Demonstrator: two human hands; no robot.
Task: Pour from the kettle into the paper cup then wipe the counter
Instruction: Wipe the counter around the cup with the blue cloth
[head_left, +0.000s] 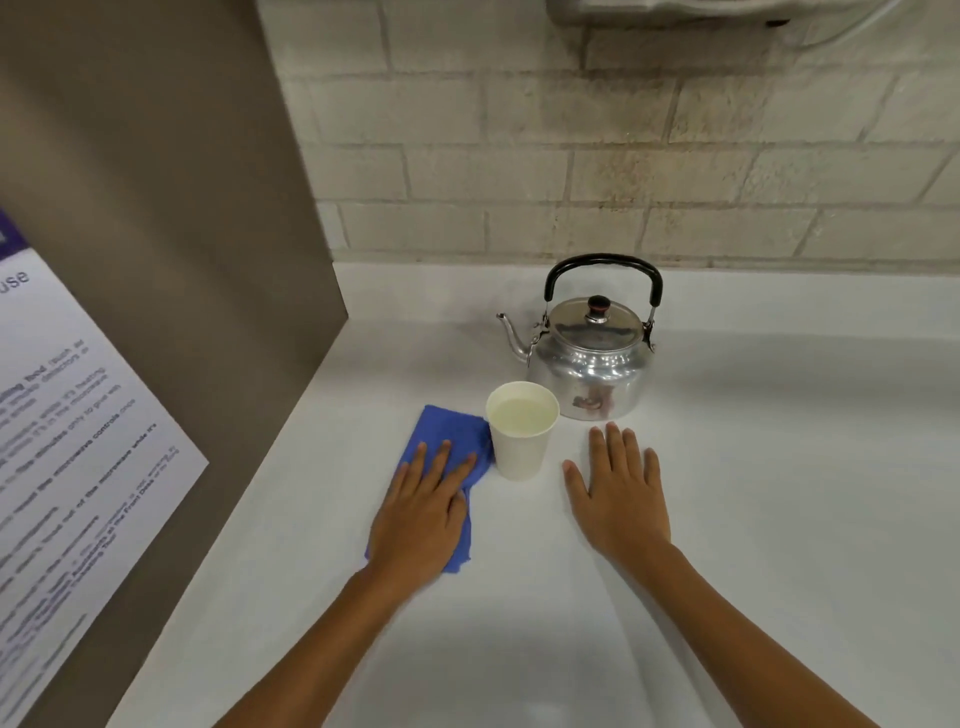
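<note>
A shiny metal kettle (589, 358) with a black handle stands upright on the white counter (779, 467), its spout pointing left. Just in front of it stands a white paper cup (521, 434) with pale liquid inside. A blue cloth (447, 431) lies flat to the left of the cup, touching it. My left hand (423, 512) rests palm down on the cloth with fingers spread. My right hand (618, 491) lies flat on the bare counter to the right of the cup, just in front of the kettle, holding nothing.
A brown panel (182, 234) with a printed notice (67, 441) rises along the left edge of the counter. A pale brick wall (571, 156) closes off the back. A grey fixture (675, 13) hangs at the top.
</note>
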